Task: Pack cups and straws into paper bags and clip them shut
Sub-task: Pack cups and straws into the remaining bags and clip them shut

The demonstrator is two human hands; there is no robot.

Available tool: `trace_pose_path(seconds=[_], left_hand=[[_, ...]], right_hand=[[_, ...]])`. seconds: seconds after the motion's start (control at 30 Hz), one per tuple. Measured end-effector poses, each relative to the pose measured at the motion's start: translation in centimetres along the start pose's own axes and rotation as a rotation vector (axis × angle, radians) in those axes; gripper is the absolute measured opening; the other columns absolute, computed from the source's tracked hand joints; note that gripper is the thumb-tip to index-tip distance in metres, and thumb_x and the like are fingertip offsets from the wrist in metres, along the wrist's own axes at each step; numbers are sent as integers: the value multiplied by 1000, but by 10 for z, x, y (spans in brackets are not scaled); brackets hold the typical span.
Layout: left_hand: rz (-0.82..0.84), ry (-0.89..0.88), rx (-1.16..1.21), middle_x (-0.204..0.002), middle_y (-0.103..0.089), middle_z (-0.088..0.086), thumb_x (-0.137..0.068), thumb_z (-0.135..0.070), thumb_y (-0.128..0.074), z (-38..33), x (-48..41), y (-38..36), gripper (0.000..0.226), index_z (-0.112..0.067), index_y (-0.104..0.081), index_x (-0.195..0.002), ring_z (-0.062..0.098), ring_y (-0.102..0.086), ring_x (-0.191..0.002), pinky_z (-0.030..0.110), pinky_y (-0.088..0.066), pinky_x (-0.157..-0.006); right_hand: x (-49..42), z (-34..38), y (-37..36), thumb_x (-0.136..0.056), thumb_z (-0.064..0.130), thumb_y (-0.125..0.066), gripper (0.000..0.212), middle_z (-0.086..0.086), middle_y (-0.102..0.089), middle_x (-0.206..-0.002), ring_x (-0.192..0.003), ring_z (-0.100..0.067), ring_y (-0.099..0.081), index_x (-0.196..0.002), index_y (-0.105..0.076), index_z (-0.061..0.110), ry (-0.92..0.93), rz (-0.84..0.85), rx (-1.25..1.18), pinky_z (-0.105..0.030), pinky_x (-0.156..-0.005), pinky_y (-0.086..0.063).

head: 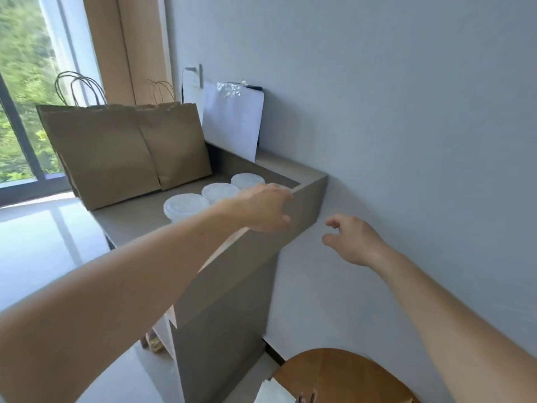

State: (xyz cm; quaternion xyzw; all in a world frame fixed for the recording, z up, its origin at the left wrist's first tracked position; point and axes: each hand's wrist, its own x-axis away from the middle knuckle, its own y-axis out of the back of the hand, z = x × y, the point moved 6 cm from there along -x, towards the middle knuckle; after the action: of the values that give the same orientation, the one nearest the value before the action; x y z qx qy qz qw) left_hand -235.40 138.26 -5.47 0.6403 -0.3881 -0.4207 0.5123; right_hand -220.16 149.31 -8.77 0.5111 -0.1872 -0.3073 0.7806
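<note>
Reaching left hand: fingers extended, thumb spread, gripping nothing, just above the counter edge. The nearest of three lidded cups sits just beside the fingers; contact cannot be told. Right hand is loosely curled, empty, near the wall, apart from the cups. Two bags stand upright behind, contents hidden. Judgement: packing barely begun; no straws or clips visible.

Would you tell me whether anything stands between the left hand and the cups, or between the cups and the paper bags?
Nothing visible does. The left hand is right above the lidded cups, and only bare desk top lies between the cups and the two upright bags behind them.
</note>
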Motion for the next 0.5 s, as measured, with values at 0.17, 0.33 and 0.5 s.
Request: trace_pose_path(seconds=[0.17, 0.33, 0.5], left_hand=[[-32, 96, 11, -141, -49, -3, -89, -43, -58, 104, 4, 25, 60, -29, -41, -145, 23, -48, -126, 33, -41, -87], [30, 229, -41, -135, -51, -3, -89, -43, -57, 196, 20, 23, 59, -28, -42, -144, 22, -52, -118, 33, -45, -82], [63, 332, -33, -136, -49, -5, -88, -46, -58, 260, 38, 21, 61, -29, -42, -144, 22, -50, -120, 37, -48, -91]], right_hand=[[-49, 91, -6, -88, 32, -61, 48, 0, -57, -138, -126, -18, -53, -135, -55, 23, 129, -58, 6, -30, -101, -42], [-87, 170, -46, -88, 37, -61, 53, 6, -51, -144, -128, -14, -50, -139, -50, 26, 262, 60, 43, -25, -94, -38], [-110, 232, -94, -78, 46, -72, 78, 9, -39, -149, -132, -15, -42, -146, -38, 28, 386, 270, 88, -31, -97, -43]])
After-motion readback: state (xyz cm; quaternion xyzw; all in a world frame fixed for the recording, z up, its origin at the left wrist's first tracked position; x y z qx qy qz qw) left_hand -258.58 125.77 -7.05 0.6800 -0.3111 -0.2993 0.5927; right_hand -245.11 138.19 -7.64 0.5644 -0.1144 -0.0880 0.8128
